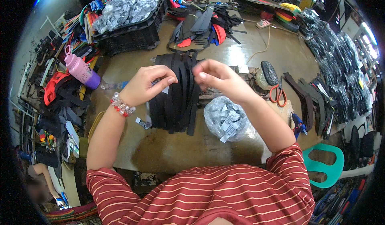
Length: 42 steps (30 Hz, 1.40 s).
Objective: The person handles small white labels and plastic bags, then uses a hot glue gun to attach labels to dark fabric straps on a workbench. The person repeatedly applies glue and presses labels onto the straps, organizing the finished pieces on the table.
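Note:
A row of black fabric straps (170, 110) lies side by side on the brown table in front of me. Over its left part is my left hand (150, 84), a beaded bracelet on the wrist, with thumb and fingers closed together. A small white label (165, 90) shows just below that thumb; I cannot tell if it is held or lying on the straps. At the straps' upper right edge, my right hand (214, 78) is closed, its fingertips blurred, and what they pinch is hidden. Under my right forearm sits a clear plastic bag (212, 122) of small printed labels.
Scissors (278, 95) with orange handles lie right of the bag, beside a rounded black-topped object (268, 76). At the left stand a pink-purple bottle (80, 67) and a black crate (132, 40) of wrapped items. Strap bundles (200, 26) lie at the far side.

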Tool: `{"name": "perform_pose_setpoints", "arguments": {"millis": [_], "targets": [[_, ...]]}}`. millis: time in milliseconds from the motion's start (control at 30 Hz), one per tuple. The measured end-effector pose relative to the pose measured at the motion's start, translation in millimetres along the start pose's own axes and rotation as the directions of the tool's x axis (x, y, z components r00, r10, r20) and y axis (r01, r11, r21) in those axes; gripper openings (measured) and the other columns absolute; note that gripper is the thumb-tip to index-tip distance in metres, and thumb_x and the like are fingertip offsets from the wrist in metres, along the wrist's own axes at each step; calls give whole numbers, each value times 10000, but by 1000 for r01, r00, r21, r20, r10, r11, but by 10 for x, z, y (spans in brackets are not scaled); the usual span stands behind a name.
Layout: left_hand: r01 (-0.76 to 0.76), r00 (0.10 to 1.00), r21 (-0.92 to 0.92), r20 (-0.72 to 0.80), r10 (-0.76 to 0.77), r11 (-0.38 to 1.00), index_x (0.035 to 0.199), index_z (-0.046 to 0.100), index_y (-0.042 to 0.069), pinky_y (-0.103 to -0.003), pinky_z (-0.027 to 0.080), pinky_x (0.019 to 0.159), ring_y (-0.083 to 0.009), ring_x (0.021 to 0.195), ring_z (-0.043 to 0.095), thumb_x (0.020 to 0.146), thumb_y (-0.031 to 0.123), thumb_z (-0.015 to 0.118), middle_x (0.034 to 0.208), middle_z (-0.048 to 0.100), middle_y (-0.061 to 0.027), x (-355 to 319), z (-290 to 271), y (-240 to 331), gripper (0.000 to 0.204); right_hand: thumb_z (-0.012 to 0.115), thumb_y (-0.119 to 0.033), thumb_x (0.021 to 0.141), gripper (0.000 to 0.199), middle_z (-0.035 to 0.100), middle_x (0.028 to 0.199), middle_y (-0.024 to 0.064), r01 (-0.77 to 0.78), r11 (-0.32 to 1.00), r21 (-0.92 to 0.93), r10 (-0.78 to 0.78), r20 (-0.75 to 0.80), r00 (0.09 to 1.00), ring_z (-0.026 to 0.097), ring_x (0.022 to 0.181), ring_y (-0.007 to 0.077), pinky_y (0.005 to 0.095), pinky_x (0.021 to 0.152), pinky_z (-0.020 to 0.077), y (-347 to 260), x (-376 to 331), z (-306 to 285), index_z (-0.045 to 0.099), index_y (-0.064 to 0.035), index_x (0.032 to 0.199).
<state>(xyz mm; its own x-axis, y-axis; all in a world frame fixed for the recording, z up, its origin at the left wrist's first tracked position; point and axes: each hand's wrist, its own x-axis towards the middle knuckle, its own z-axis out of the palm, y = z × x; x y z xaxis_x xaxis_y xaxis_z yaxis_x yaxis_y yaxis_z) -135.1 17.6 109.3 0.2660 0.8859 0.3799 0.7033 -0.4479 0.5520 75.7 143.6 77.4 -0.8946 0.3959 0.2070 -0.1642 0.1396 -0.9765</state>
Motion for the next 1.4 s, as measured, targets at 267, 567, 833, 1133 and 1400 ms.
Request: {"name": "perform_pose_setpoints", "arguments": {"millis": [267, 567, 833, 1133, 1400], "targets": [[200, 962, 102, -211, -175, 974, 923, 657, 25, -300, 492, 657, -193, 723, 640, 860, 110, 624, 840, 664, -79, -47, -260, 163, 111, 691, -250, 862, 227, 601, 744, -6, -254, 956, -148, 271, 110, 956, 547, 618, 63, 241, 549, 444, -71, 219, 71, 585, -61, 793], [-14, 980, 137, -194, 41, 990, 960, 649, 26, -285, 493, 669, -179, 749, 644, 883, 127, 603, 864, 666, -89, 73, -215, -129, 134, 639, -262, 901, 292, 605, 899, -13, 27, 995, 100, -47, 198, 979, 534, 833, 53, 226, 761, 433, 54, 525, 244, 575, -21, 1053], [293, 949, 234, -192, -251, 927, 956, 648, 32, -292, 490, 659, -167, 722, 626, 875, 173, 614, 795, 641, -74, -562, -753, -927, 166, 704, -217, 842, 202, 584, 746, -2, -161, 984, 73, 155, 80, 985, 505, 607, 48, 202, 551, 393, 312, 345, -373, 572, -65, 846], [190, 918, 105, -373, -138, 976, 1135, 602, 36, -398, 467, 877, -318, 1012, 601, 948, 273, 504, 1060, 631, -176, 159, 316, -638, 318, 773, -221, 770, 265, 536, 595, -38, -256, 901, -350, 213, -157, 964, 487, 504, 39, 191, 465, 383, 222, 536, -191, 581, -59, 855], [245, 890, -200, -341, -302, 949, 851, 630, 5, -357, 457, 615, -284, 662, 600, 869, 218, 623, 741, 622, -135, 699, 900, -638, 214, 666, -179, 873, 145, 578, 680, -10, -280, 958, 65, 288, -218, 933, 542, 568, 62, 198, 533, 442, 378, 336, -696, 599, -52, 861]]}}
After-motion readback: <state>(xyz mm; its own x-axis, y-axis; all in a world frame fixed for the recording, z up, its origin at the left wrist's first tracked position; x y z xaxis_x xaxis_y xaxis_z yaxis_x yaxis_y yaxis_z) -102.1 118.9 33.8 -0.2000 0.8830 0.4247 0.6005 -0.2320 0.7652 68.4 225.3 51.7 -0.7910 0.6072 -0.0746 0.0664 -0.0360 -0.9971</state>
